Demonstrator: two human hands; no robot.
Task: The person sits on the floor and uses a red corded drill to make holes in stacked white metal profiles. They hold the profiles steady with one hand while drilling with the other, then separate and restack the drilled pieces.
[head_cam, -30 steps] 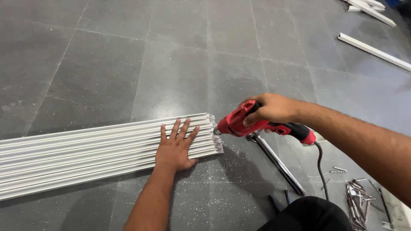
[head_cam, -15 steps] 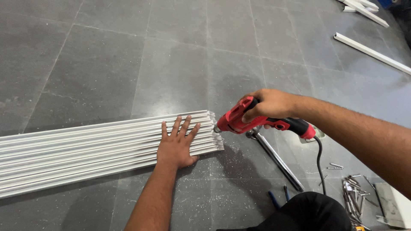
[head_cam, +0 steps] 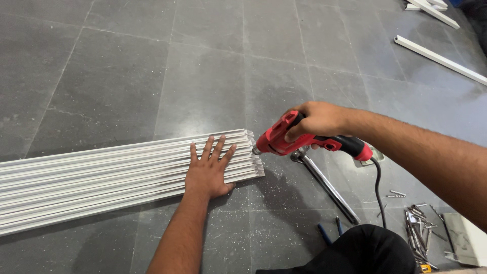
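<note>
Red drill (head_cam: pixel 299 142) nose-left toward white strips (head_cam: pixel 101 177)

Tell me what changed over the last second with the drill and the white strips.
Little changed. The right hand brought the red drill slightly closer to the ends of the white strips. The left hand stayed flat on the bundle, fingers spread, and the strips did not shift on the grey tiled floor.

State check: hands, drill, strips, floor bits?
left hand: flat, fingers spread, pressing on white strips
white strips: bundled side by side on the floor
right hand: gripping red drill
red drill: nose at strip ends, corded
metal rod: lying on floor
screws: loose pile
</note>
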